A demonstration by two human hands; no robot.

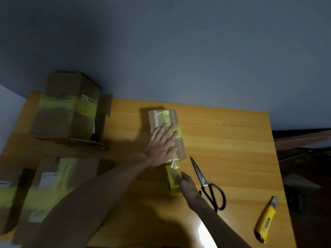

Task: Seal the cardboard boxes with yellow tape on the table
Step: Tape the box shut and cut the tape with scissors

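The step in hand looks like laying a strip along the top seam of the small brown cardboard box [172, 117], which lies flat near the middle of the yellow wooden bench [223, 140]. The left hand [161, 145] rests palm down on its lid, fingers straight and spread, pressing the translucent yellow tape strip [168, 116] onto the card. Just off the box's near end, the right hand [188, 185] pinches the yellow tape roll [174, 187], thumb on top, and the strip runs taut from lid to roll. The box's long axis runs away from the person, its far end leaning slightly left, and the tape follows that axis. The next move probably calls for folding the strip down over the near end and cutting it free. The black-handled steel scissors [206, 183] lie just right of the roll, blades pointing away, and a yellow utility knife [265, 221] lies farther right. A larger taped cardboard box [66, 111] stands at the far left, and blurred taped cartons [44, 185] sit nearer on the left.
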